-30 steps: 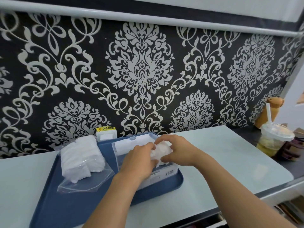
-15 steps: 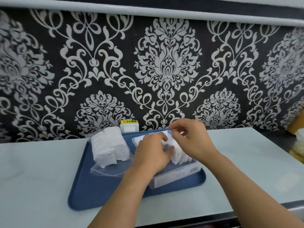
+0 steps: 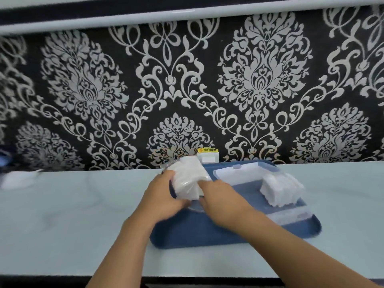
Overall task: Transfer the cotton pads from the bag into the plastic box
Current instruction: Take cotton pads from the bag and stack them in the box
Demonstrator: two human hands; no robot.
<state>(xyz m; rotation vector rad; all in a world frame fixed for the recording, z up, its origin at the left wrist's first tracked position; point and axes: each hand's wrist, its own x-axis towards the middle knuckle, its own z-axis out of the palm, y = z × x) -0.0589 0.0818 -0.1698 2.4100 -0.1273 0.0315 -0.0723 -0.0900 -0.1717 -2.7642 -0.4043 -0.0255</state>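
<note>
Fingers (image 3: 176,201) of my left hand (image 3: 161,196) and my right hand (image 3: 222,201) clamp the bag (image 3: 188,180) of cotton pads at frame centre, fingertips hidden. Motion blurs the plastic box (image 3: 291,216) holding more cotton pads (image 3: 279,189), right on the blue tray (image 3: 207,233). Behind, a yellow label (image 3: 207,150) shows tiny Chinese characters. Pale tabletop (image 3: 72,215), black damask wallpaper (image 3: 187,80).

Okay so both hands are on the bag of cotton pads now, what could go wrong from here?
1. The stack of pads already in the plastic box leans and stands above its rim, so adding more could topple it onto the blue tray.
2. The bag is thin and slippery; the left hand and right hand could spill loose pads while pulling them out.
3. The frame is blurred, so the bag's opening cannot be made out.
</note>
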